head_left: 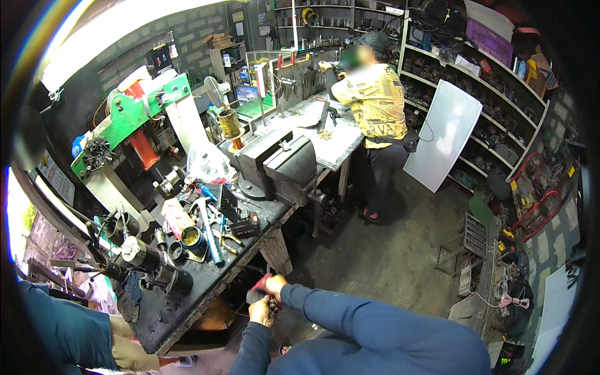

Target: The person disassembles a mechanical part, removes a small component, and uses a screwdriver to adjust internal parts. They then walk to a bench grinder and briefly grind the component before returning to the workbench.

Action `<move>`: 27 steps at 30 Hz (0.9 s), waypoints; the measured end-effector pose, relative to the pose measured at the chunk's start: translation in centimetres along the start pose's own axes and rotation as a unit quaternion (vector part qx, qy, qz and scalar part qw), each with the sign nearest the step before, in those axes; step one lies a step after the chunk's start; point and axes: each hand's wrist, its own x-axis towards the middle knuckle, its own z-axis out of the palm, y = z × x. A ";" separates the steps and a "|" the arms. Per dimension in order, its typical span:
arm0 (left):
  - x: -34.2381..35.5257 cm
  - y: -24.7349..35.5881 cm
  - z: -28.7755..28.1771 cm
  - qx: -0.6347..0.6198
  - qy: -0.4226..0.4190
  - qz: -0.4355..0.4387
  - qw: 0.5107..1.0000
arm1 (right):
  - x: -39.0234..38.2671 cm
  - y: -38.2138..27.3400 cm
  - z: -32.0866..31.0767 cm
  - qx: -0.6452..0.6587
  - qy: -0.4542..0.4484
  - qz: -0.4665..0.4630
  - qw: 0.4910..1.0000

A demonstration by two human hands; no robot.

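Beside the near end of the workbench (164,325), my two hands are close together, low in the view. My right hand (275,286) is closed around a red and dark tool (257,290) whose exact kind I cannot make out. Just below it, my left hand (259,314) grips a small dark metal part (272,304), partly hidden by the fingers. On the bench above them lie a hammer (210,231) with a blue handle, pliers (232,239) and an open can (191,237) with yellowish contents.
A large bench vise (284,164) juts from the bench corner. Cylindrical motor parts (140,254) stand at the bench's left. A co-worker in a yellow shirt (378,100) leans over the farther table; another person (69,328) is at lower left. A white panel (444,134) rests against the shelves.
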 end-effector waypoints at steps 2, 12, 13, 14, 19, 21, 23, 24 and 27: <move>-0.3 -0.2 1.4 -0.033 -0.040 -0.005 0.999 | 0.4 -1.8 -0.9 0.146 0.143 -0.007 0.979; -2.1 1.9 5.9 0.033 0.106 0.204 0.973 | 0.6 -6.3 -1.1 -0.051 -0.089 -0.210 0.972; -2.6 2.0 6.2 0.029 0.106 0.208 0.972 | 0.2 -7.7 -0.7 0.045 0.002 -0.222 0.974; -3.1 2.1 6.2 0.024 0.102 0.225 0.969 | -0.9 -8.0 -0.2 0.160 -0.045 -0.187 0.968; -5.2 2.4 5.7 -0.148 0.144 0.233 0.950 | -5.5 -6.1 1.0 -0.077 -0.178 -0.214 0.957; -5.8 2.1 5.5 -0.135 0.148 0.209 0.957 | -4.5 -5.8 1.5 -0.139 -0.177 -0.129 0.966; -6.4 2.1 5.4 -0.118 0.141 0.191 0.964 | -1.0 -8.4 2.4 -0.002 -0.202 -0.116 0.973; -6.7 2.1 5.3 -0.121 0.130 0.215 0.960 | 0.4 -9.0 3.5 0.052 -0.117 -0.120 0.984; -8.6 2.0 4.2 -0.117 0.095 0.263 0.953 | 2.4 -11.1 2.4 0.177 -0.157 -0.028 0.971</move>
